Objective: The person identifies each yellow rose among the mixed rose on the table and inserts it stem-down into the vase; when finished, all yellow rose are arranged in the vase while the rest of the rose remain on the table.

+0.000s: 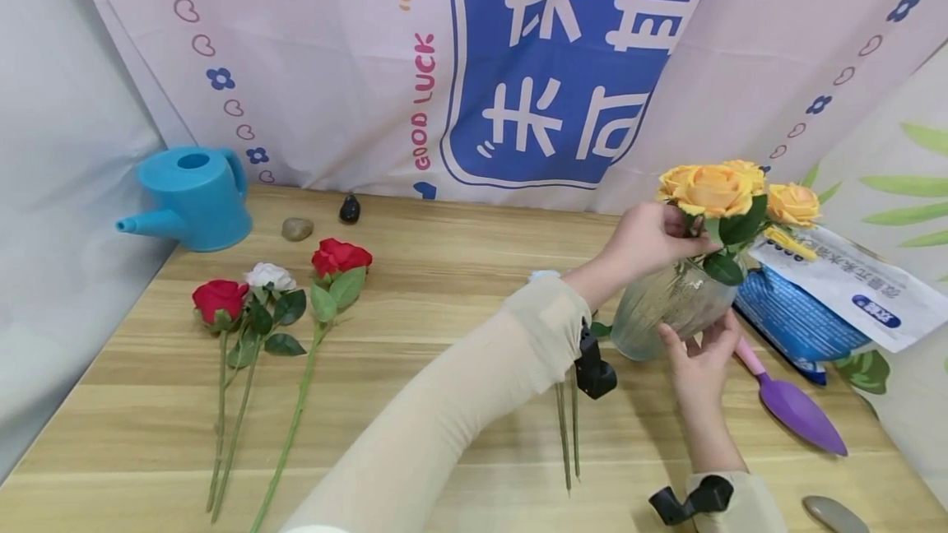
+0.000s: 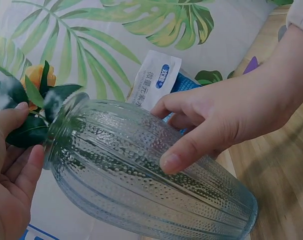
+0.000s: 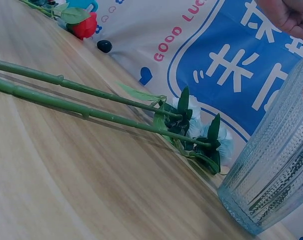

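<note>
Yellow roses [image 1: 714,189] with dark green leaves stand in a ribbed clear glass vase [image 1: 670,307], their stems showing through the glass. At the vase's mouth my left hand [image 1: 655,237] pinches the roses at their leaves and stems, just under the blooms. My right hand [image 1: 699,364] holds the vase from the near side, with thumb and fingers spread round its lower body. In the left wrist view, the right hand [image 2: 231,107] grips the vase's side while the left hand [image 2: 11,165] is at its rim. Two light blue flowers [image 3: 195,117] lie beside the vase's base.
Two red roses [image 1: 220,301] and a white rose [image 1: 270,278] lie on the left. Behind them are a blue watering can [image 1: 196,200] and two stones [image 1: 297,229]. At right are a purple trowel [image 1: 803,418], a blue-and-white packet [image 1: 803,323] and a grey stone [image 1: 834,514].
</note>
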A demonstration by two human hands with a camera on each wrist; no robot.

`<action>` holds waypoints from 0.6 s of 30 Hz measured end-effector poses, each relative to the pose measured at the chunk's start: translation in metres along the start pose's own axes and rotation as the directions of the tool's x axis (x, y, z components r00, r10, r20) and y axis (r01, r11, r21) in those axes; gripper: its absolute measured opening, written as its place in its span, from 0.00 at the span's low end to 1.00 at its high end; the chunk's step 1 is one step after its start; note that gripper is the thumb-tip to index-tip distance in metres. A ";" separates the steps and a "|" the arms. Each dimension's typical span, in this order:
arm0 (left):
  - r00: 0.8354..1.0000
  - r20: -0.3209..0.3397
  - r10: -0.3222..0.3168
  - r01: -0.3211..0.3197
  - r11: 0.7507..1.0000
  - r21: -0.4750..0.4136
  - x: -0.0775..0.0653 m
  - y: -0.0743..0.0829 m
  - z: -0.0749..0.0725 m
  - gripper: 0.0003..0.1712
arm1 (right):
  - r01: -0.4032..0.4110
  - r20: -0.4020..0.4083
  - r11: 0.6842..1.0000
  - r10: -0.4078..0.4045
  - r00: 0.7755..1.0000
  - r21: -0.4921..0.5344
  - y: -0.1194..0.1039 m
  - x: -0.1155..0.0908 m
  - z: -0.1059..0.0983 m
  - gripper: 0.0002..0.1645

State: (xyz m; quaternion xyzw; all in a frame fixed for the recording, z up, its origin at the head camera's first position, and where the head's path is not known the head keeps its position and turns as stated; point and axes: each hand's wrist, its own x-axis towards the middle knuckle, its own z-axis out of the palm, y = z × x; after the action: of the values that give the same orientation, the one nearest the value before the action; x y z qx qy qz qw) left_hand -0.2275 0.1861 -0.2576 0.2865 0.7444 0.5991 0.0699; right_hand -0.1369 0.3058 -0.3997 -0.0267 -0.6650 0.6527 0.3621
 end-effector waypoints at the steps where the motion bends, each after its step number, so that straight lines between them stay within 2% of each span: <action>1: 1.000 0.002 0.005 -0.005 1.000 -0.007 0.000 -0.001 0.000 0.11 | -0.004 -0.003 1.000 0.004 1.000 0.006 0.000 0.000 0.000 0.47; 4: 1.000 -0.005 0.013 -0.013 1.000 -0.019 0.001 -0.004 -0.001 0.09 | -0.015 -0.008 1.000 0.015 1.000 0.011 -0.002 0.001 0.001 0.46; 8: 0.999 -0.040 -0.012 0.007 0.990 -0.138 -0.003 -0.011 0.000 0.11 | -0.023 -0.010 1.000 0.024 1.000 0.009 -0.003 0.000 0.002 0.45; 12: 0.995 -0.094 -0.043 0.016 0.965 -0.262 -0.013 -0.022 -0.003 0.18 | -0.026 -0.011 1.000 0.026 1.000 0.000 -0.002 0.001 0.004 0.46; 15: 0.994 -0.095 -0.053 0.023 0.957 -0.289 -0.025 -0.032 -0.012 0.20 | -0.026 -0.012 1.000 0.026 1.000 -0.006 -0.002 0.001 0.004 0.46; 18: 0.995 -0.069 -0.076 0.056 0.966 -0.253 -0.040 -0.044 -0.032 0.20 | -0.024 -0.012 1.000 0.024 1.000 -0.012 -0.003 0.001 0.004 0.46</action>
State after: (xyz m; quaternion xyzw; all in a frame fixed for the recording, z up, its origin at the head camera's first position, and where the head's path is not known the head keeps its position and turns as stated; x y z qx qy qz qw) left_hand -0.2234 0.1332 -0.2996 0.2269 0.6741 0.6963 0.0962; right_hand -0.1387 0.3032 -0.3964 -0.0406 -0.6663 0.6529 0.3579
